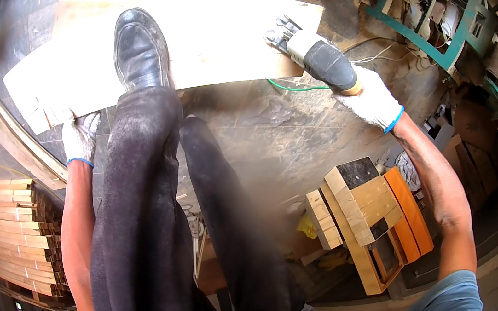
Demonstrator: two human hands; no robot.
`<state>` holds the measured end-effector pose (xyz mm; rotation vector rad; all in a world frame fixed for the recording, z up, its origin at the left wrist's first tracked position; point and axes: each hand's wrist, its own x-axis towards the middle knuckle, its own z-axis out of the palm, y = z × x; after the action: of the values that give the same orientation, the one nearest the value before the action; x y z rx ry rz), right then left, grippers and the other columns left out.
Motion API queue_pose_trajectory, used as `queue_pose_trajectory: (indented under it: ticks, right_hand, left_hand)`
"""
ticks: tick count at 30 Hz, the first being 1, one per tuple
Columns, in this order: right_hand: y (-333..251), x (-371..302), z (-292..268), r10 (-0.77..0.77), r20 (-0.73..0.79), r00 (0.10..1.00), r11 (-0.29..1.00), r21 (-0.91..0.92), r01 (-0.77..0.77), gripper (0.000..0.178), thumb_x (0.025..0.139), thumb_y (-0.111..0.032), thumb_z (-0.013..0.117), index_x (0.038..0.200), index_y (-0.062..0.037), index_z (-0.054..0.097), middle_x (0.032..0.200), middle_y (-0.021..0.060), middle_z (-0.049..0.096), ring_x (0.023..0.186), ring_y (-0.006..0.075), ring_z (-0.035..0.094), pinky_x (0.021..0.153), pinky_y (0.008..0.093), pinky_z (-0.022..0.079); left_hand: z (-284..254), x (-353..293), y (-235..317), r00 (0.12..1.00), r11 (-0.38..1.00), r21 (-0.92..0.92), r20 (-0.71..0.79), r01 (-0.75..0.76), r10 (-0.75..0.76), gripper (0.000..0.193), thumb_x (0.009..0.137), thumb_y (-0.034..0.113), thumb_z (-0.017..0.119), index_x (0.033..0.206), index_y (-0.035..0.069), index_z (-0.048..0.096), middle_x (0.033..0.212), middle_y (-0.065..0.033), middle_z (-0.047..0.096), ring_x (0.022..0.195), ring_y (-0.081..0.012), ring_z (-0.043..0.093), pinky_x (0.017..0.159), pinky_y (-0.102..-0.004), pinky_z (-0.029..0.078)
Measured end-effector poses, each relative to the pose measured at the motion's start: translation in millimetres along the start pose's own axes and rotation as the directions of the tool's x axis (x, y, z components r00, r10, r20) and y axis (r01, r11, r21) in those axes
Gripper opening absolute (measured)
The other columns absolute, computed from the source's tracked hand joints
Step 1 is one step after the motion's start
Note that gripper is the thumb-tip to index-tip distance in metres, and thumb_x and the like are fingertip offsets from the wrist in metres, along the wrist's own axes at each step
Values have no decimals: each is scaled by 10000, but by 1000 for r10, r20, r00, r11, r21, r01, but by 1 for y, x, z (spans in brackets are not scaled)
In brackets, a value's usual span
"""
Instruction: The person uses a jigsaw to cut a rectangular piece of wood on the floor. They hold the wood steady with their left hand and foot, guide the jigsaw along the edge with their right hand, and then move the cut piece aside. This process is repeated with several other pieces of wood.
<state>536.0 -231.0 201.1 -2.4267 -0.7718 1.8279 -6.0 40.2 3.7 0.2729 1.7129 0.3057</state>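
Observation:
A large pale wooden board (220,38) lies across the far part of the view, its upper area washed out by glare. My left hand (80,140), in a white knit glove with a blue cuff, grips the board's near edge at the left end. My right hand (373,100), gloved the same way, is closed around the rear of a hand-held power tool (325,61) with a dark body and a metal head. The head rests at the board's right end; its blade or bit cannot be made out. My black shoe (140,48) presses on the board.
Stacked wood strips (9,237) stand at the left beside a curved board (21,140). A green frame (448,57) with scrap is at the far right. Wooden blocks and an orange piece (407,216) sit near right. A green cord (293,88) runs across the floor (270,127).

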Motion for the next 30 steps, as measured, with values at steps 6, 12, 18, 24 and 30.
queue_pose_trajectory:
  ticks: [6,12,18,24,30]
  right_hand:
    - [8,4,-4,-47,35,998,999,0,48,453,853,-110,813,1262,-9,645,1152,121,735,1046,180,674,962,343,533]
    - [6,3,-7,-68,49,996,998,-15,69,468,853,-114,809,1276,-14,637,1143,119,735,1044,182,676,961,342,534]
    - [-15,7,-24,-36,126,991,983,-174,58,467,831,-93,798,1264,-23,638,1117,125,736,1012,203,685,953,343,537]
    - [-14,11,-25,-80,155,985,971,-213,112,538,804,-113,816,1297,-20,622,1124,150,740,1025,226,696,960,363,537]
    - [-18,11,-28,-34,180,983,970,-229,76,574,820,-107,799,1352,-39,596,1178,152,729,1078,237,692,984,367,525]
  left_hand:
    - [0,4,2,1000,1000,15,-3,7,-7,628,1077,470,499,1491,7,404,1440,-295,540,1318,-434,561,1104,-539,480]
    - [-6,12,0,1000,1000,1,5,12,-12,635,1056,474,549,1488,28,415,1466,-258,525,1326,-441,549,1096,-543,485]
    - [-22,27,-4,998,996,-69,40,49,-47,609,1050,450,573,1479,42,428,1471,-242,521,1343,-438,531,1096,-551,483]
    - [-25,30,-5,998,997,-64,43,49,-46,581,1058,407,571,1468,22,428,1447,-247,536,1322,-443,548,1083,-558,495]
    - [-6,13,-4,1000,1000,-29,11,8,-7,592,1078,418,520,1476,-3,402,1422,-270,548,1313,-447,556,1089,-544,496]
